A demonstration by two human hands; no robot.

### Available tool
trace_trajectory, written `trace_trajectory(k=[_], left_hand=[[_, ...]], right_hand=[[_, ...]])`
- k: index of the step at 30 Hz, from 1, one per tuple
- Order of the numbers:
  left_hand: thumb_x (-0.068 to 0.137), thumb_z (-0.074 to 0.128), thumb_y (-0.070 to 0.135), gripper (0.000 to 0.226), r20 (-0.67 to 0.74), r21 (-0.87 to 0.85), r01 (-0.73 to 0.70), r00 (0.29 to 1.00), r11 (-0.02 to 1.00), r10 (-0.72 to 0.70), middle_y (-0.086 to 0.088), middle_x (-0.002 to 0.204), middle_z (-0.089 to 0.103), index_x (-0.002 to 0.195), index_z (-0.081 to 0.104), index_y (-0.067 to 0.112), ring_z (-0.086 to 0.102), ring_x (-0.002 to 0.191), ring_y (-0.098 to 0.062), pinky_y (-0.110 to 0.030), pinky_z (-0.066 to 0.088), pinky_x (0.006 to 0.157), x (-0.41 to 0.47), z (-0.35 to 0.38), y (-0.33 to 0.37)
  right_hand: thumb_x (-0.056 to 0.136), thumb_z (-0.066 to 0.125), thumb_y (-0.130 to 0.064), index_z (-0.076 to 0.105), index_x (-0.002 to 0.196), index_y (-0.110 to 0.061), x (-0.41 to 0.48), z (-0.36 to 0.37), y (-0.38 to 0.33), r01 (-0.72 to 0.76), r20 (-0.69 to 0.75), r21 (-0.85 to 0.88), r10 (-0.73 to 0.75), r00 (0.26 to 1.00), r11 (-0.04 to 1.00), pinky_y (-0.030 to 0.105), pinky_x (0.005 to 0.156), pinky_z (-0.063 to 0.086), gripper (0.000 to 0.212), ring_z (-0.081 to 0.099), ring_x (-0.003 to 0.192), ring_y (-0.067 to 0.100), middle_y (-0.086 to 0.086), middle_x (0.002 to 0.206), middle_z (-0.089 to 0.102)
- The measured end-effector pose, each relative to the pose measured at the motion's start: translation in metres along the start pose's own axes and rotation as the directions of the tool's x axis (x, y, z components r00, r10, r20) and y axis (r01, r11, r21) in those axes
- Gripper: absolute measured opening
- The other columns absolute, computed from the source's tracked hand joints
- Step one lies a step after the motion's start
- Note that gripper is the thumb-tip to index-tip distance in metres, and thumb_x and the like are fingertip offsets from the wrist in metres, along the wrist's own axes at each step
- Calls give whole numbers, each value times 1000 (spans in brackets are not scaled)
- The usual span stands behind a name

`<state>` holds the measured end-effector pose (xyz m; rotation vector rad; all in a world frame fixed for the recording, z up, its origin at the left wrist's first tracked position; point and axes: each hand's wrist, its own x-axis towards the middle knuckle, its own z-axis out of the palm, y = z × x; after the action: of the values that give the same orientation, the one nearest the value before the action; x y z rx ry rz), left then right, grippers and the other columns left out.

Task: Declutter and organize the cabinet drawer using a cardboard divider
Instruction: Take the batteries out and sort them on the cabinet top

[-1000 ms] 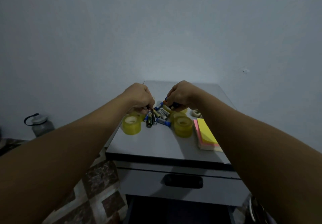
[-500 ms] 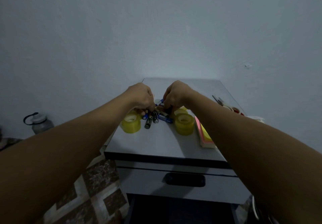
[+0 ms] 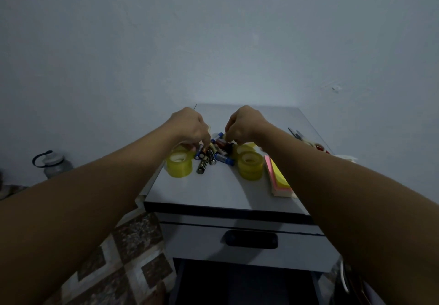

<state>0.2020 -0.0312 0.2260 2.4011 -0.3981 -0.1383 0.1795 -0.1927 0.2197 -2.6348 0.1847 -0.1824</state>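
Batteries (image 3: 215, 155), piled on the cabinet top (image 3: 213, 186) above the closed drawer (image 3: 202, 238), could roll off its edge if the left hand (image 3: 190, 127) or right hand (image 3: 244, 125), each grip curled and pinching into the pile, jostles loose ones.

On your left you have a grey water bottle (image 3: 55, 164) with a dark loop standing by the pale wall (image 3: 213, 43), and brown patterned flooring (image 3: 128, 257) below.
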Motion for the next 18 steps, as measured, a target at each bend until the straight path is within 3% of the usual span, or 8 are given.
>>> trace_trajectory(k=[4, 7, 12, 15, 18], left_hand=[[82, 77, 17, 9, -106, -82, -116, 989, 990, 107, -4, 90, 68, 86, 68, 15, 67, 77, -22, -30, 52, 58, -15, -8, 1], [84, 73, 19, 6, -177, -140, -216, 966, 966, 190, -1, 88, 68, 89, 69, 20, 67, 80, -18, -31, 51, 61, -44, -19, 2], [89, 72, 17, 7, -148, -308, -294, 954, 905, 259, -4, 82, 72, 95, 71, 16, 67, 69, -15, -27, 53, 55, -108, -26, -7], [90, 71, 14, 7, -124, -372, -291, 957, 881, 264, -3, 79, 73, 96, 70, 11, 64, 65, -16, -25, 52, 52, -144, -16, -19], [87, 74, 18, 12, -28, -443, -241, 966, 863, 256, -14, 85, 72, 96, 69, 11, 63, 65, -19, -33, 51, 55, -174, 7, -37]], right_hand=[[80, 77, -7, 75, 95, -2, -19, -20, -4, 1, -68, 193, 12, 998, 981, 34, 74, 62, 16, 74, 79, 24, 11, 89, 74], [82, 75, -6, 73, 85, -6, -47, -37, -7, 42, -139, 338, 6, 990, 940, 27, 64, 60, 5, 70, 73, 22, 12, 84, 73], [82, 74, -5, 71, 92, 0, -124, -52, 3, 108, -147, 522, -36, 988, 846, 33, 64, 57, 11, 65, 68, 19, 14, 80, 70], [85, 73, -6, 71, 93, -4, -174, -47, 20, 74, -80, 569, -34, 996, 819, 39, 69, 59, 9, 67, 71, 23, 17, 83, 72], [85, 73, -6, 71, 93, -4, -219, -25, 41, 2, -37, 591, 25, 999, 807, 37, 67, 58, 8, 66, 68, 22, 16, 78, 72]])
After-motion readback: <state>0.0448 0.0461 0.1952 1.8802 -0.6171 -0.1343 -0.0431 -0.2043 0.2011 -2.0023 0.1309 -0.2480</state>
